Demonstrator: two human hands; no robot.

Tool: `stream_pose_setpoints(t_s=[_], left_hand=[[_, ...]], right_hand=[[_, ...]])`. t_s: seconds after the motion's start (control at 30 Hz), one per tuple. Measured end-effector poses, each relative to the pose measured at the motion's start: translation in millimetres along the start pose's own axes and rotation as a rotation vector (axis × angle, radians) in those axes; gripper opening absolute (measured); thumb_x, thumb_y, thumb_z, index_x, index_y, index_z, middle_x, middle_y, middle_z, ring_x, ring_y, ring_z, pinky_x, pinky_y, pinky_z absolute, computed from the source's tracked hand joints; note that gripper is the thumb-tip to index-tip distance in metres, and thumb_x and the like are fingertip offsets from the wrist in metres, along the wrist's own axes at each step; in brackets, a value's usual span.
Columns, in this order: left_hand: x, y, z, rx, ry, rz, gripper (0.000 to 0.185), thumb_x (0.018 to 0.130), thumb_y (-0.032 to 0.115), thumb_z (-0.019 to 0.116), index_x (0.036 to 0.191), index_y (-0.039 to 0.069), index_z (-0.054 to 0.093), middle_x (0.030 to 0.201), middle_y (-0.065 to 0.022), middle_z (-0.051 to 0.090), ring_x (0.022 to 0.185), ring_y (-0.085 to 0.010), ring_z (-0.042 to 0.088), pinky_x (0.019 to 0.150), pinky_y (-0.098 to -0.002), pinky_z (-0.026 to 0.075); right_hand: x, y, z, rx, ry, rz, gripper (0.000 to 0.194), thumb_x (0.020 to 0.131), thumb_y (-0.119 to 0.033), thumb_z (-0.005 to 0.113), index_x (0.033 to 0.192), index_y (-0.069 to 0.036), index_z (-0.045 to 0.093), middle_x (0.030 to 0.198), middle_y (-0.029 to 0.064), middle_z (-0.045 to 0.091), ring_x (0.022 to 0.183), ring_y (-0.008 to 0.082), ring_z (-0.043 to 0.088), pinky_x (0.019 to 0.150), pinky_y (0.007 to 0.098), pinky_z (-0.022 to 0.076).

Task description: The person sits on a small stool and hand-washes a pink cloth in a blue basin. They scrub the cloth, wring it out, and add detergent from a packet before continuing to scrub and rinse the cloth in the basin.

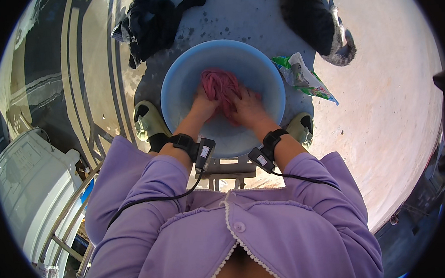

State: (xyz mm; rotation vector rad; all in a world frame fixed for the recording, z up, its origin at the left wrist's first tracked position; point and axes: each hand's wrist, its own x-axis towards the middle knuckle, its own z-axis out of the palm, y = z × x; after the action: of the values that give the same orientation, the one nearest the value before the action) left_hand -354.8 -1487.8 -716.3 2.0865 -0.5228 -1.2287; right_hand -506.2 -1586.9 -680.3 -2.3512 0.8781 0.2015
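A round blue plastic basin (189, 58) stands on the ground between my feet, with cloudy water inside. In it is a bunched pink cloth (220, 81), wet and folded on itself. My left hand (205, 104) grips the cloth's near left side, its thumb pressed in toward the middle. From the right, my right hand (249, 106) holds the cloth with its fingers spread over the folds. The lower part of the cloth is hidden by the hands and the murky water.
A dark garment (154, 30) lies on the ground beyond the basin at left. A grey cat (314, 23) lies at the far right. A green-and-white plastic packet (305, 75) rests against the basin's right side. At left stand a white appliance (38, 184) and a metal rail (67, 216).
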Motion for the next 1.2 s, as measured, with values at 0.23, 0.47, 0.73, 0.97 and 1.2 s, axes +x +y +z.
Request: stream_pose_setpoints(t_s=[0.23,0.47,0.73,0.97,1.2], left_hand=[[10,22,-29,0.214,0.024,-0.147,0.072,0.071,0.017,0.068,0.135,0.008,0.038,0.126,-0.0238,0.049,0.112,-0.0430,0.050,0.095,-0.0417,0.043],[-28,136,-65,-1.036,0.201,-0.195,0.051,0.082,0.025,0.060,0.128,0.012,0.043,0.123,-0.0122,0.044,0.118,-0.0299,0.043,0.104,-0.0528,0.026],[-71,184,-117,-1.645,0.309,-0.255,0.037,0.087,0.028,0.053,0.119,0.013,0.042,0.117,-0.0098,0.040,0.113,-0.0265,0.043,0.102,-0.0612,0.021],[-116,147,-115,-1.708,0.565,-0.464,0.029,0.085,0.030,0.053,0.108,0.016,0.043,0.100,-0.0041,0.043,0.092,-0.0197,0.047,0.086,-0.0487,0.033],[-150,164,-96,-1.643,0.488,-0.409,0.016,0.083,0.023,0.056,0.093,0.017,0.045,0.093,-0.0016,0.044,0.091,-0.0202,0.049,0.087,-0.0491,0.033]], right_hand=[[33,-24,-54,0.125,-0.402,0.139,0.049,0.078,-0.028,0.062,0.126,-0.020,0.053,0.125,0.0138,0.050,0.112,0.0341,0.050,0.092,0.0481,0.0429],[24,-59,-127,0.302,-0.083,0.211,0.052,0.078,-0.029,0.063,0.125,-0.009,0.053,0.109,0.0082,0.062,0.100,0.0253,0.061,0.083,0.0437,0.0487],[-69,-161,-142,1.260,-0.317,-0.199,0.024,0.080,-0.003,0.064,0.103,-0.001,0.066,0.093,0.0130,0.067,0.082,0.0160,0.064,0.079,0.0256,0.0501],[-159,-201,-129,1.033,-0.088,-0.157,0.022,0.081,-0.006,0.066,0.102,0.000,0.065,0.088,0.0047,0.064,0.085,0.0122,0.062,0.077,0.0260,0.0493],[-193,-195,-147,1.122,-0.419,-0.226,0.019,0.082,-0.004,0.063,0.101,-0.001,0.062,0.089,0.0022,0.062,0.086,0.0087,0.058,0.080,0.0242,0.0468]])
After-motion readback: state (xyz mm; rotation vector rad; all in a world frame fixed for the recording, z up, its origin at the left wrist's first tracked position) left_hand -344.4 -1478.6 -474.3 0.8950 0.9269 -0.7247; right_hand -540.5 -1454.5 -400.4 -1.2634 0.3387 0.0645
